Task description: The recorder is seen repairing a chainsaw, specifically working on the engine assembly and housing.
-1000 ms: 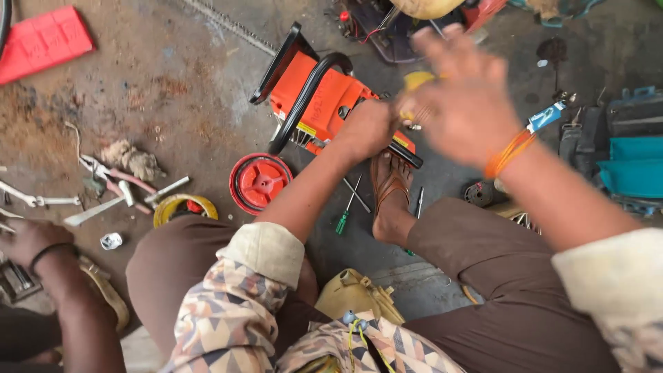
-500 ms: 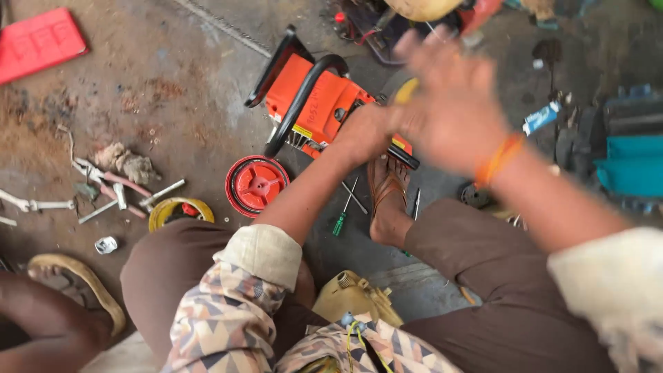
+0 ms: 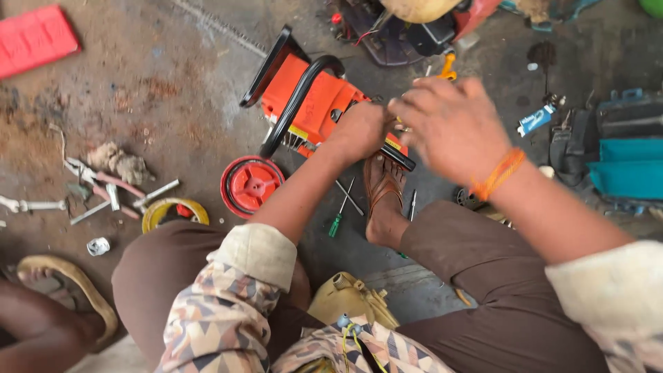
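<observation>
Fingers of the left hand [image 3: 360,130] curl down onto the orange chainsaw body [image 3: 314,103] lying on the concrete floor [image 3: 173,83]. Above it, the blurred right hand [image 3: 452,131] hovers half-curled; whether it holds anything cannot be told. Beside the saw lie a red round cover [image 3: 251,185] and a green-handled screwdriver [image 3: 340,217].

I saw the orange chainsaw body [image 3: 314,103] lying tilted on the stained concrete floor, black wraparound handle arched over its top, black rear edge against my sandalled foot, its near end covered by my left hand.
</observation>
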